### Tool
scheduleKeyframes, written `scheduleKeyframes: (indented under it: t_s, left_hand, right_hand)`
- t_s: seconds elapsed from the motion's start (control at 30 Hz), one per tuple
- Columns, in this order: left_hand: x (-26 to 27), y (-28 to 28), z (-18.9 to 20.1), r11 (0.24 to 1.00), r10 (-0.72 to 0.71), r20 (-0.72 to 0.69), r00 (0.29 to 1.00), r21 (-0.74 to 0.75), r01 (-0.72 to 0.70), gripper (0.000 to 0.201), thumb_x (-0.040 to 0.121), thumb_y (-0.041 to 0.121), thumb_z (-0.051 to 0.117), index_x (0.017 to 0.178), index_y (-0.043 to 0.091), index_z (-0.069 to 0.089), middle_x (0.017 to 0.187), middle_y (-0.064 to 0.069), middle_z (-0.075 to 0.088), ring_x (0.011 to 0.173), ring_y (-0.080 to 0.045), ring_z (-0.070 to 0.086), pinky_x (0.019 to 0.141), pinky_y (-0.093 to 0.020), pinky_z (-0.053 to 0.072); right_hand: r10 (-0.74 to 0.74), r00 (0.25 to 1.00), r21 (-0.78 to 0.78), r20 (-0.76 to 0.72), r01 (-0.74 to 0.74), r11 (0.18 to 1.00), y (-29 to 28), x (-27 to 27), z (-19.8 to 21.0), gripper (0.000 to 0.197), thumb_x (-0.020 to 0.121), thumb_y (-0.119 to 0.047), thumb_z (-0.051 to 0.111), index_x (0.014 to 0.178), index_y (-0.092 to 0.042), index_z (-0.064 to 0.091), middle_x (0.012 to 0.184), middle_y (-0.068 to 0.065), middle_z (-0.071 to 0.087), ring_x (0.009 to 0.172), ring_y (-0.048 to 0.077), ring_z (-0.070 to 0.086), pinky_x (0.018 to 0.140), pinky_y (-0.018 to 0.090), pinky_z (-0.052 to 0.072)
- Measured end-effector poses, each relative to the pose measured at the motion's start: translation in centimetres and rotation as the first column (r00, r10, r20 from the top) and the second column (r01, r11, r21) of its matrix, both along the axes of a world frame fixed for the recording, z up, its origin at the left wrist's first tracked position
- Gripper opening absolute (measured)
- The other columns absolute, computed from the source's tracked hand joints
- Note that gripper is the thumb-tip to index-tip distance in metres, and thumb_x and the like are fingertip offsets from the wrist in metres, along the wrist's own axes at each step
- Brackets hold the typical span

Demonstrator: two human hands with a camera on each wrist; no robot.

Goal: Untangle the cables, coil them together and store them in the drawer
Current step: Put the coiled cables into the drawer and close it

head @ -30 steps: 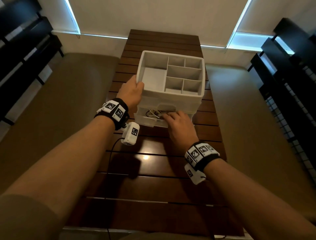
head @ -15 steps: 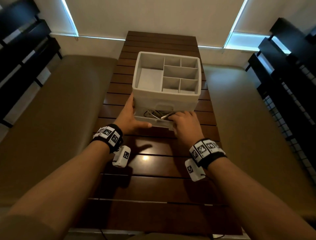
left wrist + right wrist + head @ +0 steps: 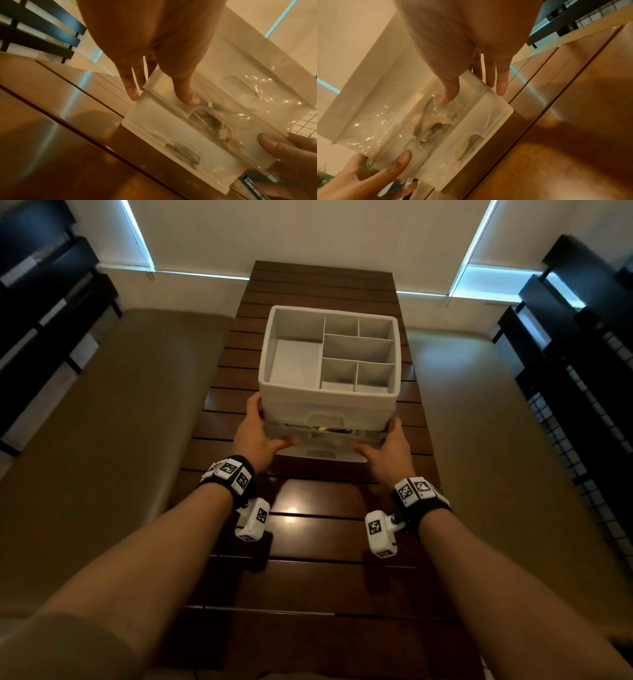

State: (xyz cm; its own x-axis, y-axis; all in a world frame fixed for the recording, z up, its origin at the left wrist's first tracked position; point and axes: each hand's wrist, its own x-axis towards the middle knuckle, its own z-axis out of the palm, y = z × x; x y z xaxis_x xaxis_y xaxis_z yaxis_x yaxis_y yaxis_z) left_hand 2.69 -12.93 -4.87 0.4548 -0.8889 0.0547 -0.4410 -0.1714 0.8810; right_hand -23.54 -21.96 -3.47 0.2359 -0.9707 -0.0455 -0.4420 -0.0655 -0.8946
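A white desk organizer (image 3: 325,398) stands mid-table with stacked translucent drawers under its divided top. The middle drawer (image 3: 325,437) is pushed almost fully in, leaving a narrow gap at its top. The coiled cables (image 3: 214,124) lie inside it, blurred behind the front (image 3: 436,129). My left hand (image 3: 260,436) is at the drawer's left corner (image 3: 159,94), fingers straight along the side, thumb pressing the front. My right hand (image 3: 387,450) mirrors it at the right corner (image 3: 472,93). Neither hand holds a cable.
The dark slatted wooden table (image 3: 318,542) runs from me to the far wall. A lower drawer (image 3: 322,455) with a cut-out handle sits beneath. Tan cushioned benches (image 3: 113,440) flank the table, and dark shelving (image 3: 575,378) stands at both sides.
The drawer has slid from half out to almost shut. My left hand dropped from the organizer's top edge to the drawer's left corner. My right hand left the drawer's inside for its right corner.
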Motion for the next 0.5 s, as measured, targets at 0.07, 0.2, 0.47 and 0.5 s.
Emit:
scheduleKeyframes:
  t_s: [0.07,0.2,0.47,0.5]
  left_hand:
    - [-0.5,-0.3,-0.2,0.999,0.035,-0.011,0.999,-0.016,-0.035,0.105,0.068,0.027,0.098,0.149,0.030,0.031,0.131,0.010,0.057,0.120,-0.015,0.057,0.104,-0.041,0.053]
    - [-0.6,-0.5,0.0,0.997,0.081,0.008,0.997,-0.014,-0.081,0.104,0.065,0.032,0.099,0.144,0.034,0.032,0.132,0.007,0.062,0.120,-0.021,0.061,0.101,-0.047,0.056]
    - [0.1,-0.8,-0.3,0.998,0.063,0.038,0.997,-0.014,-0.063,0.103,0.065,0.029,0.099,0.143,0.030,0.031,0.126,0.009,0.058,0.114,-0.017,0.058,0.097,-0.042,0.056]
    - [0.3,-0.8,-0.4,0.998,0.054,0.033,0.998,-0.016,-0.053,0.104,0.066,0.028,0.099,0.144,0.031,0.030,0.127,0.008,0.058,0.116,-0.018,0.058,0.097,-0.042,0.055]
  right_hand:
    - [-0.042,0.999,-0.021,-0.003,0.042,0.999,-0.5,0.4,-0.3,0.066,0.078,-0.023,0.090,0.130,-0.017,0.049,0.124,-0.004,0.063,0.112,0.015,0.062,0.099,0.033,0.054]
    - [-0.068,0.996,-0.076,-0.059,0.064,0.995,-1.3,0.8,-1.0,0.067,0.077,-0.027,0.090,0.131,-0.023,0.051,0.126,0.000,0.066,0.114,0.022,0.065,0.098,0.043,0.057]
    - [-0.039,0.997,-0.114,-0.062,0.032,0.993,-1.7,0.4,-0.5,0.065,0.079,-0.020,0.089,0.134,-0.021,0.055,0.121,-0.002,0.068,0.108,0.017,0.063,0.094,0.033,0.054]
    - [-0.019,0.998,-0.099,-0.063,0.013,0.995,-1.7,0.2,-0.4,0.063,0.081,-0.019,0.087,0.135,-0.020,0.055,0.119,-0.004,0.067,0.106,0.015,0.062,0.093,0.031,0.053]
